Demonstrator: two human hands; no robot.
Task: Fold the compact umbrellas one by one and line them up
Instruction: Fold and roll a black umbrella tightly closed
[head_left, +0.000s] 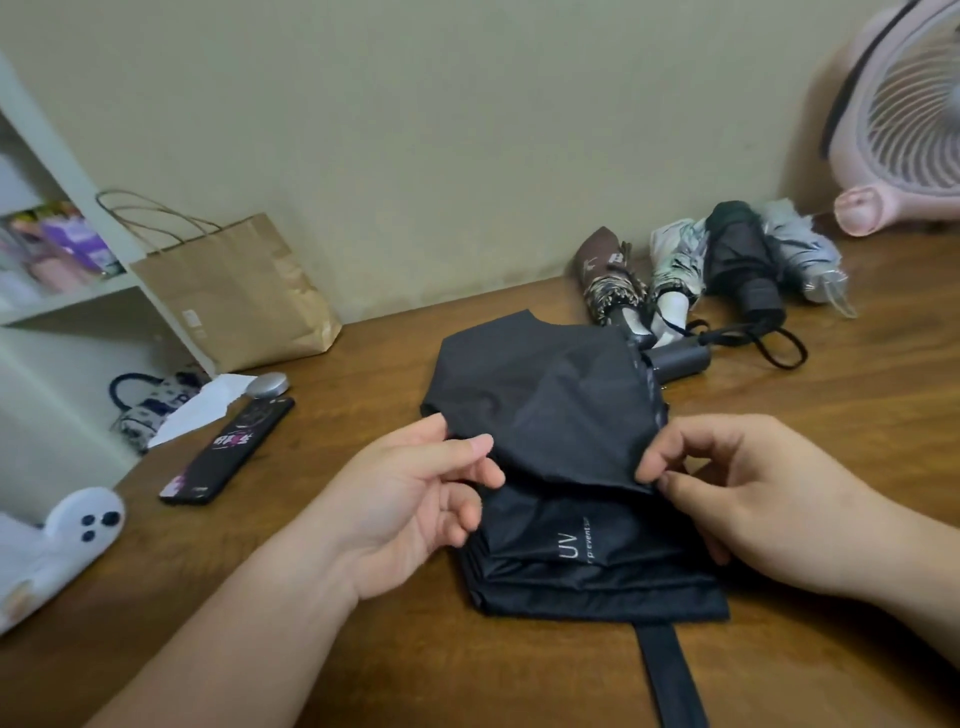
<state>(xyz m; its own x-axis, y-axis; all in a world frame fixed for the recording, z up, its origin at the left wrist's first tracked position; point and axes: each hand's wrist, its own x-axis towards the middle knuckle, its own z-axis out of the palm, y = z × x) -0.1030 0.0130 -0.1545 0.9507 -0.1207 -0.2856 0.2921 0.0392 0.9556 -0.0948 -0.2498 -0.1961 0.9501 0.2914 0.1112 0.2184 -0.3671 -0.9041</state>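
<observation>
A black compact umbrella (550, 410) lies collapsed on the wooden table (363, 597), its canopy loose, its grey handle (678, 358) pointing to the back right. "UV" is printed on a lower panel. Its closing strap (670, 675) trails toward me. My left hand (415, 499) pinches the left edge of one canopy flap. My right hand (748, 488) pinches the same flap's right corner between thumb and forefinger. Against the wall at the back right lie several folded umbrellas side by side: a brown one (608, 270), a pale patterned one (675, 265), a black one (740, 260) and a silver one (805, 254).
A brown paper bag (228, 296) leans on the wall at the back left. A dark phone (228, 452) and a small silver disc (267, 385) lie left of the umbrella. A white phone (52, 551) rests at the table's left edge. A pink fan (904, 114) stands at the back right.
</observation>
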